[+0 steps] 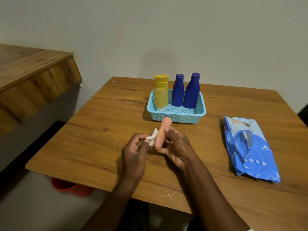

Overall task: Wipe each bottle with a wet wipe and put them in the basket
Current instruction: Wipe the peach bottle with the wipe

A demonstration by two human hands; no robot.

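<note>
My right hand (pixel 177 148) grips a peach-coloured bottle (pixel 161 134) above the middle of the table, its cap end pointing toward the basket. My left hand (pixel 134 151) pinches a crumpled white wet wipe (pixel 152 138) against the bottle's left side. Just beyond the hands sits a light blue mesh basket (pixel 199 112). Standing inside it are two dark blue bottles (pixel 178 90) (pixel 192 91), a tall yellow bottle (pixel 161 81) and a smaller yellow tube (pixel 160 99) resting on its white cap.
A blue pack of wet wipes (pixel 250 149) lies on the wooden table (pixel 93 147) to the right. A second wooden surface (pixel 33 75) juts out at the left, higher up. A red bucket (pixel 70 187) sits on the floor under the table's left edge.
</note>
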